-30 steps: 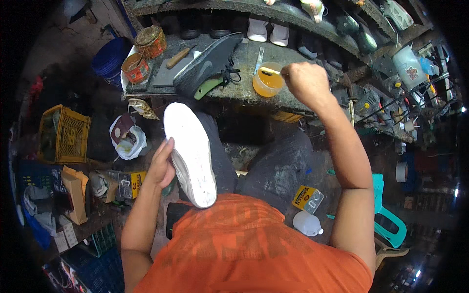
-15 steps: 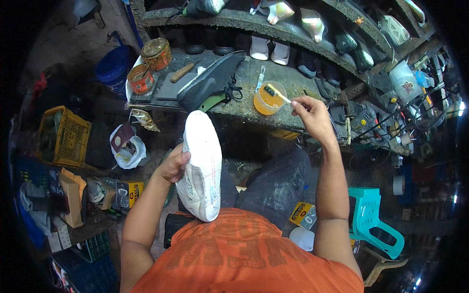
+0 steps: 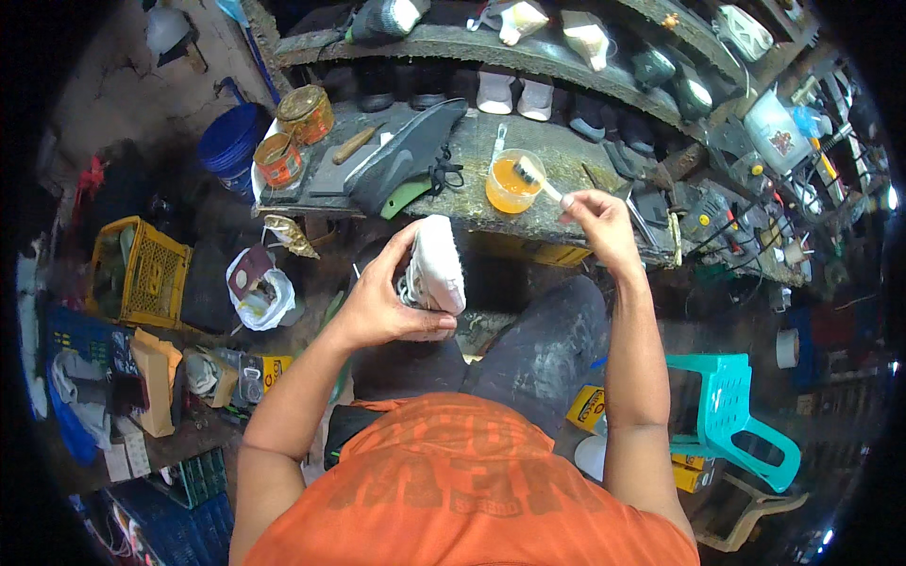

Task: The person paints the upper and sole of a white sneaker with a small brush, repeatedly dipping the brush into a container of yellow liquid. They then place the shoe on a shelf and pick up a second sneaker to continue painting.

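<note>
White sneaker (image 3: 436, 269) sits gripped in your left hand (image 3: 382, 302), tilted up toward you for access; your right hand (image 3: 596, 219) pinches a small brush (image 3: 535, 175) over the orange glue cup (image 3: 510, 184) on the bench (image 3: 566, 160).

Two bare hands, left (image 3: 382, 307) and right (image 3: 596, 219), were at work over one white sneaker (image 3: 436, 267) and one brush (image 3: 536, 176). The bench held one orange-filled cup (image 3: 508, 185), two round tins (image 3: 293, 132) and one dark shoe (image 3: 401, 156); one turquoise stool (image 3: 741, 415) and one yellow crate (image 3: 151, 274) stood nearby.
</note>
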### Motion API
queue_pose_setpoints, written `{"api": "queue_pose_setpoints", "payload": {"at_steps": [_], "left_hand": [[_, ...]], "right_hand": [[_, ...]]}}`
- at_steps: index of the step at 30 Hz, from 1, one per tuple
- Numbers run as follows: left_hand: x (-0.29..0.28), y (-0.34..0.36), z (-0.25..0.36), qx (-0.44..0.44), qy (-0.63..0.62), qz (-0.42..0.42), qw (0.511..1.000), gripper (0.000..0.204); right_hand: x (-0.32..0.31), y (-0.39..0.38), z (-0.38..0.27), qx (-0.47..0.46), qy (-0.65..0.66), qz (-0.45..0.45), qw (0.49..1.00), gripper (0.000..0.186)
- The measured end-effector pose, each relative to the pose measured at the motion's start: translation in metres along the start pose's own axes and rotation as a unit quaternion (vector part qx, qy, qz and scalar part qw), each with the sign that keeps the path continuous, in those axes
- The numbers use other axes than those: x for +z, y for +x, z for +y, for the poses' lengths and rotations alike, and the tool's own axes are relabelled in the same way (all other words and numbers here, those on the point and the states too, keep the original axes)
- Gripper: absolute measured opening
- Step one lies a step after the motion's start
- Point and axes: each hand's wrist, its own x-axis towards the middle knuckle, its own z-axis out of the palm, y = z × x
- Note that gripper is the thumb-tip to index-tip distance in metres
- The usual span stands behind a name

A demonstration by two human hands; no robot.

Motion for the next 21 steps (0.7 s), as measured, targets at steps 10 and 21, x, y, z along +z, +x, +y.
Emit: {"api": "queue_pose_setpoints", "payload": {"at_steps": [10,21], "left_hand": [[0.008,-0.001,-0.008,0.118,0.062,0.1,0.986,0.118],[0.015,0.013,-0.019,0.165,0.107,0.111,0.974,0.113]], "right_hand": [[-0.008,-0.001,-0.002,-0.028,-0.018,0.032,0.999,0.02],[-0.007,-0.023,-0.026,0.035,-0.026,-0.049,0.998,0.019]]}}
